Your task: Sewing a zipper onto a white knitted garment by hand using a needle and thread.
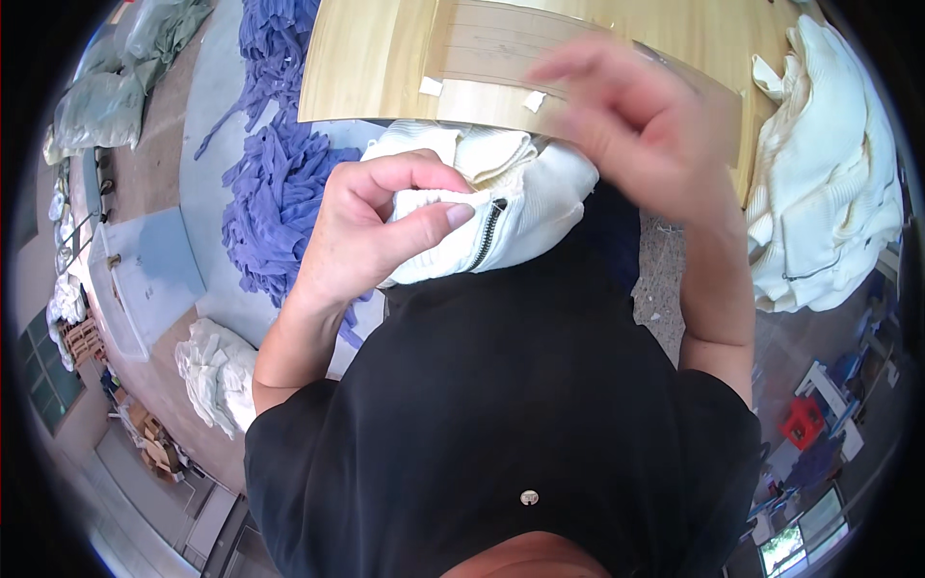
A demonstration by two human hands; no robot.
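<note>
My left hand [361, 220] pinches the edge of a white knit garment [554, 204] between thumb and fingers. The garment is bunched up in my lap against the table's near edge. Beside my left thumb a short dark metal zipper [488, 236] runs down the white fabric. My right hand [647, 130] is raised over the table edge, to the right of the garment and apart from it. Its fingers are bent and smeared by motion, so whether it holds anything small cannot be made out.
A light wooden table [371, 67] stands ahead, with a lined brown sheet [511, 43] and small white scraps [431, 87] on it. More white garments [819, 173] are heaped at the right. Purple-blue fabric [275, 197] is piled at the left, near a white bundle [217, 371].
</note>
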